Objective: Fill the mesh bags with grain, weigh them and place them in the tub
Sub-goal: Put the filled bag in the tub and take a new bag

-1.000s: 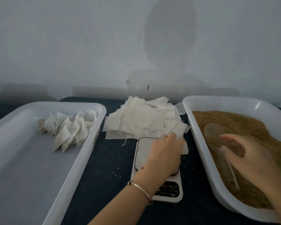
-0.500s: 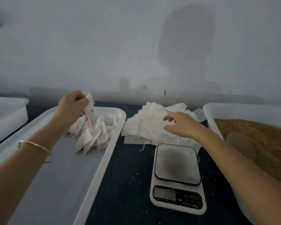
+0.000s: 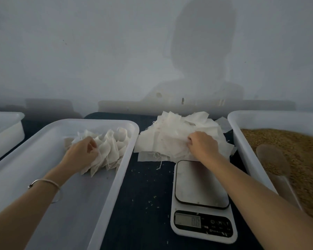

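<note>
item: shallow white rectangular plastic tub (image 3: pixel 43 145), left-centre of the frame, running from mid-height down to the lower edge. contents: a cluster of filled off-white mesh bags (image 3: pixel 112 148), pleated and leaning on one another, in the tub's far right part.

item: left hand (image 3: pixel 80 153), with a thin silver bangle (image 3: pixel 45 183) on the wrist, inside the tub at the near left side of the filled bags. fingers curled, tips among the bags, touching them; whether they pinch one cannot be told.

item: loose heap of flat empty off-white mesh bags (image 3: pixel 168 139), squares with frayed threads, centre of the frame on the dark tabletop (image 3: pixel 145 195), between the tub and the grain container.

item: right hand (image 3: pixel 202 144), on the right side of the empty-bag heap, above the far edge of the scale. fingers bent, tips pressed together into the fabric, pinching the top layer of the heap.

item: white digital kitchen scale (image 3: pixel 201 199) with a grey steel platform, lower centre-right, just below the heap. platform bare; display lit, digits not legible.

item: white plastic container of brown grain (image 3: pixel 293 147), right edge of the frame. a translucent plastic scoop (image 3: pixel 273 159) lies in the grain, handle toward the lower right.

item: second white container (image 3: pixel 5 127), left edge, partly cut off.

scattered grains lie on the tabletop between tub and scale.
</note>
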The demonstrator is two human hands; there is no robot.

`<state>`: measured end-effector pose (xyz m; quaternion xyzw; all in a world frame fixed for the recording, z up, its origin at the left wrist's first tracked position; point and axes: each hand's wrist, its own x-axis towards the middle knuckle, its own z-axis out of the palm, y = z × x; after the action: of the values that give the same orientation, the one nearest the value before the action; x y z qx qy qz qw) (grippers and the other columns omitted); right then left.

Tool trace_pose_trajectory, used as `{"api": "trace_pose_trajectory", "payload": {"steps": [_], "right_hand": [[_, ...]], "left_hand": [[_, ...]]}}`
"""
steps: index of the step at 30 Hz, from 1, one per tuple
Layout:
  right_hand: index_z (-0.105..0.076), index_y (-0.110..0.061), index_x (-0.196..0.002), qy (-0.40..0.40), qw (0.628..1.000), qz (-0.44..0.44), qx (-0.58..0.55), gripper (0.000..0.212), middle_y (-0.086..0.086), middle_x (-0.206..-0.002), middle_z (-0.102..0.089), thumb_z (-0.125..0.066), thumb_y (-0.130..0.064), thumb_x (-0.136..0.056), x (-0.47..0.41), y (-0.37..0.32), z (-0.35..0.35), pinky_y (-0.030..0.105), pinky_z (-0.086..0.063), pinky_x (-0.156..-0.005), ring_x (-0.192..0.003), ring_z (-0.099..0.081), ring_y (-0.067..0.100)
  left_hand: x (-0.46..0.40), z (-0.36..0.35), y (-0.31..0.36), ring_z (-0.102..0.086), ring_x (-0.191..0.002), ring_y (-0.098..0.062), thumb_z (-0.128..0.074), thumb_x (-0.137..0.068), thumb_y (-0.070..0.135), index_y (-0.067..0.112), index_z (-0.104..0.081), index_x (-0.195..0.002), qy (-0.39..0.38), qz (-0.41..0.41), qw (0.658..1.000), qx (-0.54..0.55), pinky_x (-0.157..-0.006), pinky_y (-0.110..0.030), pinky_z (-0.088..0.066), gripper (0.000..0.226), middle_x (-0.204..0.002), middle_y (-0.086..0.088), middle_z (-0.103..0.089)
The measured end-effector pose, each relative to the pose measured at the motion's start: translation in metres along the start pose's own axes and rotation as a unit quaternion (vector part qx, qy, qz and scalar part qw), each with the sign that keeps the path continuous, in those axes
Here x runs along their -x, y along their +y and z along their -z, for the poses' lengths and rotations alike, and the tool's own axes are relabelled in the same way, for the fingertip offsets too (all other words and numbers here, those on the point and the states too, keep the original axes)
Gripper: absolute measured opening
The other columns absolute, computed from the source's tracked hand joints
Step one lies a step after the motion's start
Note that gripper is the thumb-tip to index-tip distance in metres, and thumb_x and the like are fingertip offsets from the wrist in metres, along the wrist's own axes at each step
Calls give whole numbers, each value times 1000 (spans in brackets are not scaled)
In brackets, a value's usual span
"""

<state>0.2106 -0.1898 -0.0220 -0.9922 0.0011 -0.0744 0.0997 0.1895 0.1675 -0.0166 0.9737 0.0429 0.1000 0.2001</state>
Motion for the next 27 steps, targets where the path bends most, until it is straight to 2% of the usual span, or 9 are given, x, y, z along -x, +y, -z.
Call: {"api": "trace_pose_trajectory", "payload": {"steps": [2,4,7,10,13,17,21,24,27], "right_hand": [[-55,-11,-73,0,1000,-3,-4,23,4,-81,-56,-49,-14,-95,0,2,1,29,-37,-63,-77,-55,26],[-60,-8,-81,-10,1000,-8,-26,24,5,-86,-59,-44,-14,-97,1,5,4,30,-38,-66,-82,-57,28],[-52,-11,-75,-12,998,-13,-63,30,4,-87,-54,-35,-15,-99,3,10,8,34,-42,-72,-87,-56,27],[-33,-15,-59,94,985,-12,-142,42,4,-73,-45,-33,-18,-101,3,15,19,33,-34,-62,-71,-46,21],[-42,-7,-58,180,947,-52,-263,42,3,-58,-41,-44,-18,-99,0,24,40,32,-23,-51,-55,-37,16],[-38,-14,-50,200,926,-52,-316,49,0,-45,-37,-60,-27,-92,2,37,58,31,-28,-52,-49,-38,17],[-33,-13,-50,115,912,-76,-385,52,3,-50,-35,-47,-23,-100,4,37,54,42,-52,-65,-60,-56,28],[-36,-10,-55,112,897,-115,-412,48,5,-55,-36,-41,-22,-101,5,31,50,33,-38,-59,-67,-51,26],[-46,-6,-64,170,862,-148,-454,44,5,-61,-40,-39,-30,-101,11,24,54,32,-32,-59,-63,-44,23]], "left_hand": [[0,5,13,-59,-86,-27,-67,-83,4,8,-58,-96,36,-10,998,48,-83,-42,-48,16,-92,-9,-62],[2,10,39,-58,-91,-23,-65,-85,2,9,-56,-98,91,-37,989,107,-84,-38,-48,18,-98,-8,-61],[10,16,98,-59,-95,-15,-59,-87,-1,13,-55,-99,113,-89,962,234,-78,-22,-50,19,-102,-4,-61],[20,21,159,-60,-90,-5,-57,-88,-1,21,-55,-93,97,-114,930,337,-69,-7,-46,22,-95,6,-62],[30,23,207,-61,-87,-6,-55,-89,1,25,-55,-90,34,-98,886,452,-68,-15,-52,24,-95,7,-62],[41,8,245,-63,-91,-13,-57,-90,5,15,-56,-104,-78,15,842,534,-76,-28,-56,17,-100,-2,-62],[60,-26,261,-63,-93,-19,-55,-93,6,2,-52,-114,-201,107,798,558,-78,-30,-54,21,-100,-7,-61],[73,-49,265,-62,-94,-23,-51,-97,10,-5,-49,-125,-250,154,767,571,-79,-30,-53,32,-109,-14,-59],[82,-63,262,-63,-93,-21,-45,-102,20,-3,-43,-134,-280,186,718,610,-88,-31,-49,40,-116,-11,-58]]}}
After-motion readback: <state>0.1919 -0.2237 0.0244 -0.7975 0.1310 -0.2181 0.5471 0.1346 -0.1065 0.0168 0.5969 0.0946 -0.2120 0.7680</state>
